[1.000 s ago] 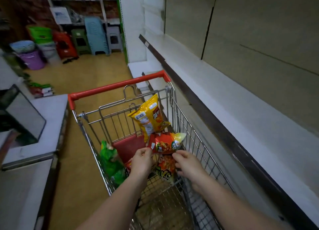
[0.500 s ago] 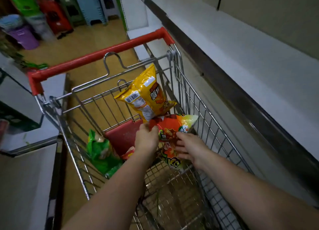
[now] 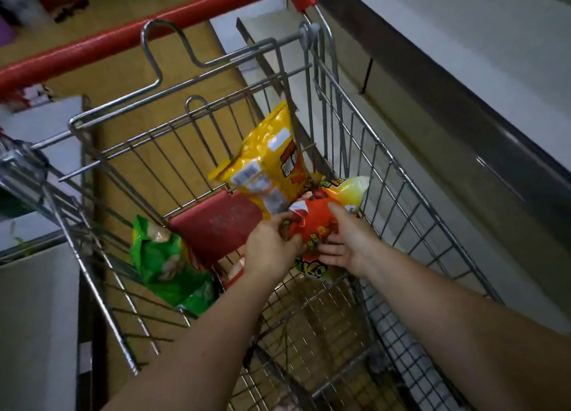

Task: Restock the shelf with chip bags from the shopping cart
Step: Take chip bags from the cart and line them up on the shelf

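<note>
Now, with our left hand [image 3: 272, 247] and right hand [image 3: 347, 240] both pinching the orange chip bag [image 3: 321, 222] low in the cart [image 3: 401, 176], we should lift gently, clear of the yellow bag [image 3: 268, 166], toward the shelf [image 3: 463, 30].

Dim store aisle w/ tan floor [image 3: 123, 80], grey counter [image 3: 37, 318] at left.

Single view — head-worn, wide-angle, looking forward and steeply down into the wire shopping cart [image 3: 386, 176] from close above. Cart's red handle [image 3: 129, 40] lies at the far, upper edge; shelf [image 3: 463, 40] runs along the right — both forearms enter from the bottom.
</note>
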### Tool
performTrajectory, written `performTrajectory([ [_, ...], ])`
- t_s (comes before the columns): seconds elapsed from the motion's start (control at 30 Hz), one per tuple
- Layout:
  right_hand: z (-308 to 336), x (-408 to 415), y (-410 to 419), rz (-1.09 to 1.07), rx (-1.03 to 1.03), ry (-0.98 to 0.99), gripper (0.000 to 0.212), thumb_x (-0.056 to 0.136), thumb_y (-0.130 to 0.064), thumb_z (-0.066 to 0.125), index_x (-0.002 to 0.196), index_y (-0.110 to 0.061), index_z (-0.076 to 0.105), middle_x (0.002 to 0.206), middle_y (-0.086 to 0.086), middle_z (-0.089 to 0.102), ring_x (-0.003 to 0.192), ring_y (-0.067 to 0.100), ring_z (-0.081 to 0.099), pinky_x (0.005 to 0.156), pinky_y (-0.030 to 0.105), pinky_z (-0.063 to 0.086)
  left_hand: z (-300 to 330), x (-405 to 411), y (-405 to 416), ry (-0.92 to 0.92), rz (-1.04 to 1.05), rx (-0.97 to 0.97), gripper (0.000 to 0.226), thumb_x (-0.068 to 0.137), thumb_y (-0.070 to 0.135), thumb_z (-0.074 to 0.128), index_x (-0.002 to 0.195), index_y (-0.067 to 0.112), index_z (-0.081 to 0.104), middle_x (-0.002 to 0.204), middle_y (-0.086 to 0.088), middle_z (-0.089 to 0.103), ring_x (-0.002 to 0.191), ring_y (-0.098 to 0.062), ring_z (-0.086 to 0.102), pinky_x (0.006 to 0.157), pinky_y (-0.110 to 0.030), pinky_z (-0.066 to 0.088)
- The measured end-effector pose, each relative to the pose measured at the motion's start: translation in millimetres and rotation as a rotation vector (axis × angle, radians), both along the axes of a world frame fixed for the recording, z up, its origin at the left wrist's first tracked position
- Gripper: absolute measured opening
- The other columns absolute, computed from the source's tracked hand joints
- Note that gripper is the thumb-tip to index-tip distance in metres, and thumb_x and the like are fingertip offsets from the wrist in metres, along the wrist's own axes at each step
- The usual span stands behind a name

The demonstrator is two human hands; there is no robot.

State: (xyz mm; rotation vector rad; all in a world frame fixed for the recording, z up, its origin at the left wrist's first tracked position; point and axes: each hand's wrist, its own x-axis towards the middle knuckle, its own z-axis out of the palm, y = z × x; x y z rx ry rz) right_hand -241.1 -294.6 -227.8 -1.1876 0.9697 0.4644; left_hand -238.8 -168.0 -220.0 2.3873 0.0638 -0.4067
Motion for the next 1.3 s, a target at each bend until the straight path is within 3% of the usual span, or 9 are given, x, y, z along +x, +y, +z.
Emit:
performTrajectory([
  [0.27, -36.1, -21.7, -1.8, -0.03, -0.168, 0.098, 0.083, 0.06, -0.057, 0.077, 0.127, -0.016, 0.048, 0.113, 0.011, 0.063, 0.091, 0.028, 0.064, 0.041, 0.024, 0.047, -36.5, -55.0, -8.7, 0.073, -0.23, -0.014, 0.044, 0.083, 0.027, 0.069, 0.126, 0.025, 0.06, 0.109, -0.005, 0.067, 0.097, -0.018, 0.062, 0.084, -0.022, 0.044],
  [0.47, -74.3, -51.0, -13.7, -0.041, -0.249, -0.026, 0.108, 0.032, -0.045, 0.084, 0.131, -0.026, 0.045, 0.119, 0.008, 0.063, 0.102, 0.033, 0.062, 0.082, 0.057, 0.053, -47.9, -78.6, -15.8, 0.125, -0.389, 0.01, 0.05, 0.085, 0.023, 0.065, 0.133, 0.026, 0.054, 0.117, -0.003, 0.06, 0.105, -0.016, 0.055, 0.09, -0.024, 0.042],
  [0.6, -68.0, -63.0, -20.7, 0.034, -0.176, -0.087, 0.065, 0.064, -0.025, 0.083, 0.122, -0.028, 0.054, 0.112, 0.005, 0.067, 0.101, 0.031, 0.063, 0.09, 0.055, 0.05, -56.1, -71.5, -9.3, 0.469, -0.323, -0.224, 0.036, 0.079, 0.01, 0.071, 0.109, 0.028, 0.061, 0.1, 0.006, 0.06, 0.095, -0.013, 0.057, 0.087, -0.029, 0.049],
  [0.67, -60.7, -68.8, -22.2, 0.068, -0.106, -0.12, 0.048, 0.074, -0.019, 0.077, 0.117, -0.026, 0.054, 0.109, 0.004, 0.067, 0.1, 0.027, 0.064, 0.09, 0.049, 0.051, -59.1, -66.5, -8.9, 0.44, -0.197, -0.258, 0.031, 0.084, -0.001, 0.06, 0.09, 0.03, 0.057, 0.082, 0.005, 0.054, 0.088, -0.022, 0.058, 0.079, -0.033, 0.05],
  [0.73, -61.1, -75.3, -25.2, 0.106, -0.046, -0.131, 0.039, 0.078, -0.014, 0.072, 0.111, -0.026, 0.053, 0.107, 0.003, 0.066, 0.099, 0.025, 0.063, 0.088, 0.044, 0.051, -59.7, -62.2, -9.3, 0.355, -0.07, -0.242, 0.022, 0.09, 0.004, 0.053, 0.096, 0.025, 0.055, 0.08, 0.005, 0.053, 0.086, -0.025, 0.058, 0.074, -0.029, 0.046],
  [0.87, -64.0, -89.1, -30.6, 0.217, 0.094, -0.077, 0.046, 0.077, -0.01, 0.07, 0.118, -0.023, 0.053, 0.112, 0.007, 0.066, 0.104, 0.029, 0.061, 0.09, 0.046, 0.05, -60.9, -52.7, -8.3, 0.279, 0.087, -0.175, 0.046, 0.09, 0.034, 0.059, 0.132, 0.024, 0.044, 0.125, -0.005, 0.054, 0.116, -0.023, 0.052, 0.099, -0.037, 0.044],
  [1.03, -67.7, -97.1, -35.5, 0.264, 0.272, -0.06, 0.058, 0.064, -0.014, 0.072, 0.12, -0.017, 0.055, 0.115, 0.012, 0.067, 0.108, 0.031, 0.061, 0.094, 0.05, 0.048, -54.1, -51.5, 0.6, 0.609, 0.224, -0.451, 0.093, 0.076, 0.05, 0.068, 0.15, 0.025, 0.017, 0.148, -0.007, 0.037, 0.127, -0.028, 0.046, 0.108, -0.042, 0.037],
  [1.13, -65.3, -97.5, -36.3, 0.343, 0.243, -0.059, 0.055, 0.066, -0.023, 0.077, 0.117, -0.021, 0.057, 0.112, 0.011, 0.069, 0.107, 0.03, 0.062, 0.091, 0.047, 0.049, -51.0, -58.2, 3.1, 0.708, 0.171, -0.504, 0.081, 0.081, 0.038, 0.069, 0.147, 0.019, 0.025, 0.134, -0.009, 0.05, 0.104, -0.022, 0.057, 0.097, -0.038, 0.046],
  [1.3, -67.8, -101.3, -37.1, 0.293, 0.167, -0.095, 0.052, 0.063, -0.03, 0.071, 0.113, -0.02, 0.06, 0.104, 0.007, 0.072, 0.097, 0.025, 0.067, 0.079, 0.037, 0.051, -53.2, -50.7, 2.9, 0.763, 0.041, -0.394, 0.084, 0.081, 0.071, 0.047, 0.148, 0.024, 0.029, 0.15, -0.007, 0.036, 0.133, -0.027, 0.04, 0.109, -0.041, 0.03],
])
